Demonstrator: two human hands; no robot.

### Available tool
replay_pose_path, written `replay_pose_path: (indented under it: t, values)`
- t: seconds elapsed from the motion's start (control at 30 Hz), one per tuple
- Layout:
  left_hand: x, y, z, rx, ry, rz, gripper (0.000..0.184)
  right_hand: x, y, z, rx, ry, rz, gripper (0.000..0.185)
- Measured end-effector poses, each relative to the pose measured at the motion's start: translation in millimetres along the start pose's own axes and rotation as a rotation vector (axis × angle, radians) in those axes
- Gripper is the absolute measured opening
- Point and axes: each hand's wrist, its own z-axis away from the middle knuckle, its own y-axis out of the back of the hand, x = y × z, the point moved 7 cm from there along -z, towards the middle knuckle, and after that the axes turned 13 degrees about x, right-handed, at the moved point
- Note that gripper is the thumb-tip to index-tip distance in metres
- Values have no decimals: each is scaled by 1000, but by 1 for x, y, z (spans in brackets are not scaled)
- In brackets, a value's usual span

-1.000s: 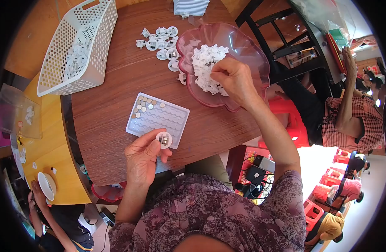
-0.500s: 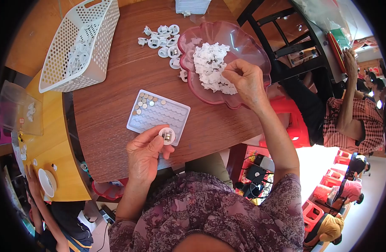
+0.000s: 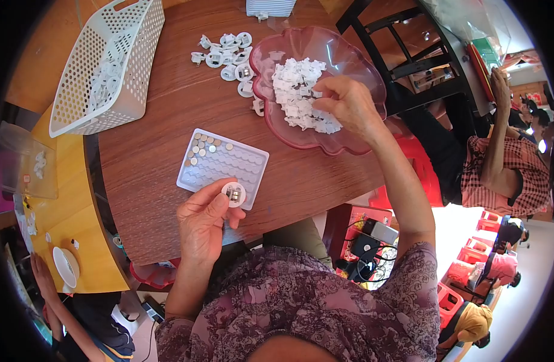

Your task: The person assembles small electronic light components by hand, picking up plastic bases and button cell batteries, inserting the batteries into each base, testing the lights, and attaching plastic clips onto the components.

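Note:
My left hand (image 3: 201, 220) pinches a round white plastic part (image 3: 233, 195) with small silvery metal pieces in its middle. Just beyond it lies a white tray (image 3: 250, 160) with rows of round hollows; several button cells (image 3: 203, 148) sit at its far left side. Over the pink scalloped bowl (image 3: 355, 57), my right hand (image 3: 349, 108) hangs with thumb and forefinger apart beside a pile of small white plastic pieces (image 3: 298, 90). Nothing shows between those fingers.
Several round white parts (image 3: 227, 54) lie left of the bowl. A white perforated basket (image 3: 132, 84) with more parts stands at the far left. A black chair (image 3: 410, 69) borders the table's right. Another person's hand (image 3: 41, 274) rests near a white bowl (image 3: 66, 267).
My right hand's thumb and forefinger have parted over the white pieces. My left hand keeps its hold on the round part. The whole view has shifted slightly.

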Motion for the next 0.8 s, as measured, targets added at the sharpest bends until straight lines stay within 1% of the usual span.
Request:
replay_pose_path:
  t: [0.03, 0.07, 0.13, 0.17, 0.23, 0.27, 0.33, 0.37, 0.43, 0.47, 0.53, 0.57, 0.63, 0.77, 0.8]
  values:
    - [0, 0, 0, 2, -1, -6, 28, -3, -5, 0, -59, 39, 51, 14]
    - [0, 0, 0, 6, -3, -12, 28, -5, -6, -1, -59, 39, 52, 14]
    - [0, 0, 0, 4, -3, -5, 28, -4, -11, -1, -132, -45, 30, 11]
    - [0, 0, 0, 1, -5, 1, 28, -2, -13, -1, -133, -43, 28, 11]
    - [1, 0, 1, 1, -7, 1, 28, 11, -10, -2, -40, -111, -37, 10]
    - [1, 0, 1, -2, -8, 2, 28, 12, -8, -1, -38, -111, -35, 10]
    - [1, -1, 1, -3, -5, 1, 27, 12, 2, 3, 68, -126, -67, 11]
    - [1, -2, 1, 0, -3, 2, 27, 7, 5, 5, 68, -124, -68, 11]
    - [0, -4, 1, -8, 1, -3, 28, -1, 12, 15, 89, -337, -467, 15]
    - [-1, -5, 1, -17, 5, -10, 28, -17, 19, 19, 85, -336, -471, 15]
    - [-1, -10, 2, -33, 17, 1, 29, -47, 20, 33, 6, -477, -611, 19]
    - [-2, -13, 3, -54, 32, 12, 30, -57, 15, 40, -2, -476, -619, 19]
    - [-1, -14, 3, -52, 41, 18, 30, -79, 1, 53, -35, -507, -898, 19]
    - [2, -12, 7, -57, 43, 46, 31, -103, -27, 72, -172, -503, -980, 20]
    - [3, -10, 8, -58, 41, 52, 31, -108, -32, 76, -206, -462, -989, 21]
